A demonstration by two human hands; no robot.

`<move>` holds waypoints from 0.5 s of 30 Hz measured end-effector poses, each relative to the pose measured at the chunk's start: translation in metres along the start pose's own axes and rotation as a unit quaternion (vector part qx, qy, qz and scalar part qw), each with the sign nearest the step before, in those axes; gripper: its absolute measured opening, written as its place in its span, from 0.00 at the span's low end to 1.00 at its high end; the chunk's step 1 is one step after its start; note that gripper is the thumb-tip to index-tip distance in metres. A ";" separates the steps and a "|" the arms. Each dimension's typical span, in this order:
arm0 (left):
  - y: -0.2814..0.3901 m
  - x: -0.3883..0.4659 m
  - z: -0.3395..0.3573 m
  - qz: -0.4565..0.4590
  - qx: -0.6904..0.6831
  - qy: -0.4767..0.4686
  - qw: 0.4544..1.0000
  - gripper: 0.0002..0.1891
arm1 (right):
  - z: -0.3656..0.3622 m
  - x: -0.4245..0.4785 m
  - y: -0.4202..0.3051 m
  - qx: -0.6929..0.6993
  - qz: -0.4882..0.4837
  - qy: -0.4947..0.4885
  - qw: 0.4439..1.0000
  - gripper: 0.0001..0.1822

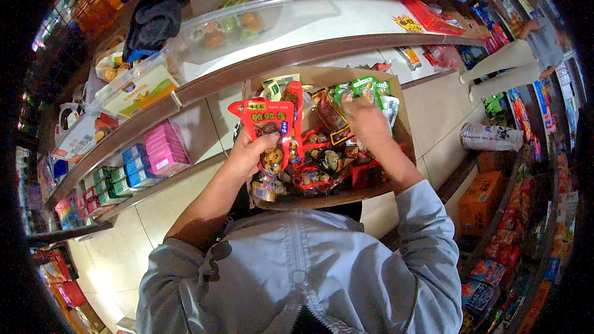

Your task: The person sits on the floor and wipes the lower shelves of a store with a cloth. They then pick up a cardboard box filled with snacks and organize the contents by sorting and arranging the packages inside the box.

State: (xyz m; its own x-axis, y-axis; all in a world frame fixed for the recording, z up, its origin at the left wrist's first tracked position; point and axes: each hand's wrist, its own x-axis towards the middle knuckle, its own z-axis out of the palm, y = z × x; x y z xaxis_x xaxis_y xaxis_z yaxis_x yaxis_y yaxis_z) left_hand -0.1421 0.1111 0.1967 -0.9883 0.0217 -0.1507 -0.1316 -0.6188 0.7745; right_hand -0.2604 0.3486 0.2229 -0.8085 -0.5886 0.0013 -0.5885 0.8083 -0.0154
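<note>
A cardboard box [403, 102] filled with small snack packets stands before me. My left hand [253, 148] grips red quail egg packets [274, 123] above the box's left side, with the thumb across their front. Over the back right part of the box is my right hand [369, 118], blurred; its fingertips are close to green packets [366, 84] and a dark packet with a yellow border [330, 113]. Whether it holds one of them is unclear. Red-edged packets with dark pieces [315, 177] lie lower in the box.
Behind the box runs a shelf edge [297, 55], with a clear plastic bin [232, 14] of fruit above it. Pink boxes [166, 148] stand at the left. Stocked shelves, an orange carton [480, 204] and a white package [492, 137] are at the right. Another person [503, 62] stands farther off.
</note>
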 end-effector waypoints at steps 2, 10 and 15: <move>-0.002 0.002 -0.004 0.006 -0.004 -0.028 1.000 0.16 | -0.004 -0.002 0.019 0.003 0.139 0.066 0.988 0.16; -0.003 0.003 -0.002 0.001 -0.001 -0.011 1.000 0.16 | 0.011 -0.013 0.038 -0.072 0.117 0.078 0.987 0.30; -0.002 0.003 -0.002 0.002 0.003 -0.012 1.000 0.16 | 0.011 -0.006 0.026 0.047 0.131 0.020 0.990 0.22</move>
State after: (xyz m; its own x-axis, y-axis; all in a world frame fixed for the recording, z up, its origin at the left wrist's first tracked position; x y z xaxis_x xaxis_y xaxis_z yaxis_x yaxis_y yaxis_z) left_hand -0.1450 0.1115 0.1934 -0.9905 0.0379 -0.1322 -0.1275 -0.6139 0.7790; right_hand -0.2710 0.3726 0.2115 -0.9341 -0.3561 0.0239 -0.3565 0.9274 -0.1132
